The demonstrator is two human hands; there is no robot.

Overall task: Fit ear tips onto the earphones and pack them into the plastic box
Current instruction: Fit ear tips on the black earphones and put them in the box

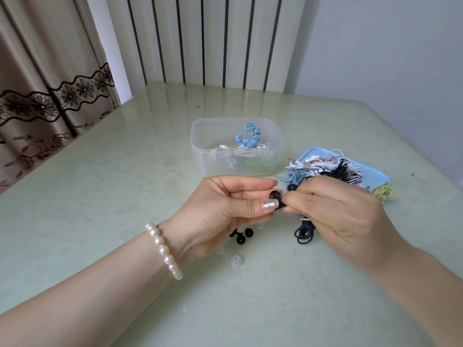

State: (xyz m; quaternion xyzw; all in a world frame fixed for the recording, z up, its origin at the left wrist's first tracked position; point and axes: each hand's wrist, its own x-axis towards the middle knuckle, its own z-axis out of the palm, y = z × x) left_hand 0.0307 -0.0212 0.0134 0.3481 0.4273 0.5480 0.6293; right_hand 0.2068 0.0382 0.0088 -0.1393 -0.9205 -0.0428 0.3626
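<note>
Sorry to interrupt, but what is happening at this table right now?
A person is fitting a black ear tip, pinched in the left hand, onto a black earphone gripped by the right hand. The plastic box already holds some sets; more wait on the blue tray.

You have soft, even daylight, bright without harsh shadows. The glossy tabletop (pixel 125 184) mirrors the striped wall as pale glare at its far edge. Wide-angle bending curves the curtain (pixel 45 83) far left. Your right hand (pixel 333 209) looks slightly motion-blurred, perhaps.
</note>
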